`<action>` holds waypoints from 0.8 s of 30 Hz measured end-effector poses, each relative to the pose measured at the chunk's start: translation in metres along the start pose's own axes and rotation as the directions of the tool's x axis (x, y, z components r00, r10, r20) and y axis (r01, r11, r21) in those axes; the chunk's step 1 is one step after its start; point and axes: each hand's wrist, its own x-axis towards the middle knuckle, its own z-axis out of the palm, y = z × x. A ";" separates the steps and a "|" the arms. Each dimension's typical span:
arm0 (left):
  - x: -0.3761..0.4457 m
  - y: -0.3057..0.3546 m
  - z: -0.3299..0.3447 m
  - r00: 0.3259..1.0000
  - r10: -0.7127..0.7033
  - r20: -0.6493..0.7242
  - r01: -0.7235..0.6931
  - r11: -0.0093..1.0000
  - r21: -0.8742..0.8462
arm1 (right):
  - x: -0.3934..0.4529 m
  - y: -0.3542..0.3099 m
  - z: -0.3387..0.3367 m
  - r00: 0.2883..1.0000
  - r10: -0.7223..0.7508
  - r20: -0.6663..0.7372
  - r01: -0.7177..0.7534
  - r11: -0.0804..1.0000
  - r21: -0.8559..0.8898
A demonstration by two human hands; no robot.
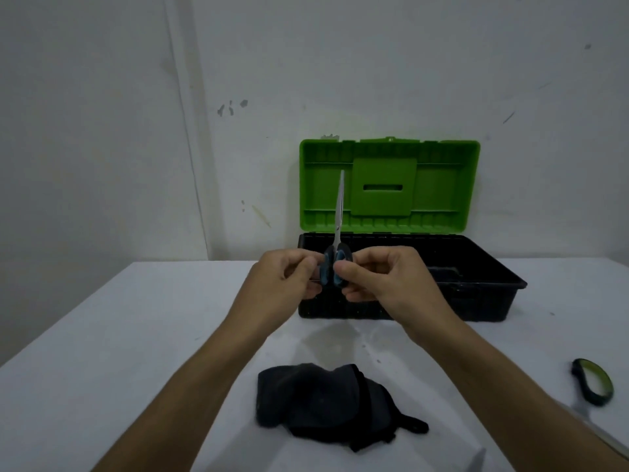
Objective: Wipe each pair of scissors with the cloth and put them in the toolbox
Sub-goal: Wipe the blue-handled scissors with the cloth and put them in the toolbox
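Cloth (326,403) lies loose on table (136,335), nearest; green scissors (594,381) at right edge, partly under forearm — arm could knock them off. Both hands, left (289,277) & right (377,281), pinch blue scissors (335,264) by handles, blades shut, tip up, just before open box (476,294). Risk: unwiped if boxed now; slip w/ thin pinch.

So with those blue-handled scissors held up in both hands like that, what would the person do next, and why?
Probably carry the blue-handled scissors forward and lower them into the toolbox. Both the left hand and right hand grip the handles with blades upright and closed, the cloth lies set down on the table, and the green lid stands open. Whether wiping is finished can't be told.
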 end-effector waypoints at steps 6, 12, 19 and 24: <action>-0.001 0.003 0.013 0.962 -0.105 0.254 0.157 0.968 -0.196 | 0.002 0.000 -0.010 0.979 -0.202 -0.026 0.169 0.876 -0.451; 0.010 -0.011 0.019 0.922 -0.166 0.351 0.287 0.900 -0.329 | 0.016 0.004 -0.019 0.973 -0.227 -0.034 0.135 0.688 -0.713; 0.037 -0.032 0.009 0.999 -0.046 -0.002 0.046 0.993 -0.107 | 0.099 0.019 -0.036 0.999 -0.029 0.039 0.046 0.305 -0.951; 0.041 -0.044 0.009 0.999 0.037 -0.012 -0.036 0.998 0.056 | 0.134 0.048 -0.038 0.951 0.282 0.125 0.057 0.240 -0.969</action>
